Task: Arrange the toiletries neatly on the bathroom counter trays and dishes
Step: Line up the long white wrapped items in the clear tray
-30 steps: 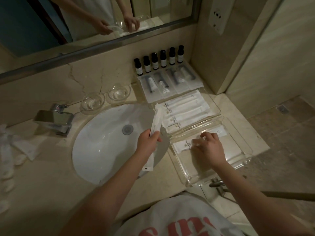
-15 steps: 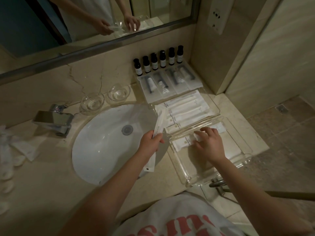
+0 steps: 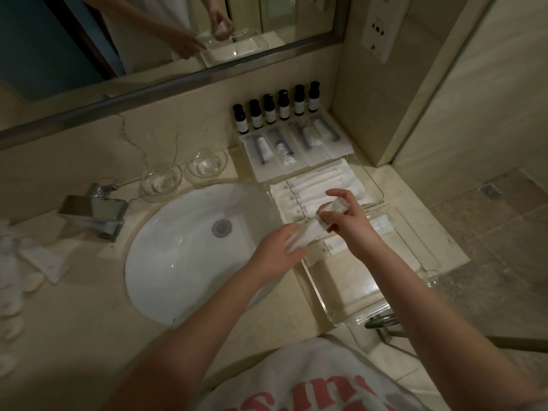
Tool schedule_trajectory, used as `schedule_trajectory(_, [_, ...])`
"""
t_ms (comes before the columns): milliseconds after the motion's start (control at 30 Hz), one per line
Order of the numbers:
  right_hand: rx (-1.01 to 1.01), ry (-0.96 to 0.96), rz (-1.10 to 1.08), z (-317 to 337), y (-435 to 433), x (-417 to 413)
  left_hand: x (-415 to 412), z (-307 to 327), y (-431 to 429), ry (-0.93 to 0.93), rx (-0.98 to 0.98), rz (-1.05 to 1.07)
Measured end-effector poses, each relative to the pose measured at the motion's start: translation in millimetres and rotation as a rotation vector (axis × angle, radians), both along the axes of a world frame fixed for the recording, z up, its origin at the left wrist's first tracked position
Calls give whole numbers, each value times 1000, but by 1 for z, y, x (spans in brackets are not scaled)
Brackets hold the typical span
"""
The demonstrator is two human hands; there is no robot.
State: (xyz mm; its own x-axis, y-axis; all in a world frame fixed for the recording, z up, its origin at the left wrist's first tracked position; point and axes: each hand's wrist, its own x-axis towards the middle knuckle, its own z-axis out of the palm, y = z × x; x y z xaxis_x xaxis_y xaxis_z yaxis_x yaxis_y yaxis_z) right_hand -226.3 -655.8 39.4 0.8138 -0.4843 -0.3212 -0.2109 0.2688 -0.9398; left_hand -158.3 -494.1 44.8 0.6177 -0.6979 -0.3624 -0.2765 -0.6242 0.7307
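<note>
1. Head view, and both hands are up over the gap between sink and trays. The left hand (image 3: 277, 253) holds the near end of a long white packet (image 3: 310, 231), fingers closed on it, though motion blur hides the exact grip.
2. The right hand (image 3: 354, 225) pinches the far end of that same packet between thumb and fingertips, with the forefinger lifted above it.
3. The packet is in the air, slanting up and away from the left hand to the right, just over the left edge of the near tray (image 3: 427, 280).
4. That clear tray sits on the counter right of the sink (image 3: 184, 262). One lettered sachet (image 3: 329, 247) lies flat across its far end, partly under the right wrist.
5. Beyond it, the far tray (image 3: 377, 189) carries a tidy row of white sachets (image 3: 314, 188), laid side by side.
6. Further back lie four dental kits (image 3: 296, 145) in clear wrappers, and six dark bottles (image 3: 275, 111) stand upright in a line against the wall.
7. Two glass dishes (image 3: 161, 180) sit side by side behind the basin, with the tap (image 3: 92, 212) to their left.
8. At the far left of the counter, loose white items (image 3: 26, 256) lie scattered, too blurred to name.
</note>
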Motion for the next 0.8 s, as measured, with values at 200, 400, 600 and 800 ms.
schedule_trajectory(200, [204, -112, -7, 3, -5, 2, 12, 1, 6, 554, -24, 40])
schedule_trajectory(400, [28, 135, -39, -7, -3, -10, 0, -3, -9, 695, -396, 586])
schedule_trajectory(600, [-29, 209, 152, -14, 12, -33, -7, -9, -21, 617, -518, 652])
schedule_trajectory(800, [22, 190, 245, -22, 22, -45, -20, -8, -28, 699, -613, 650])
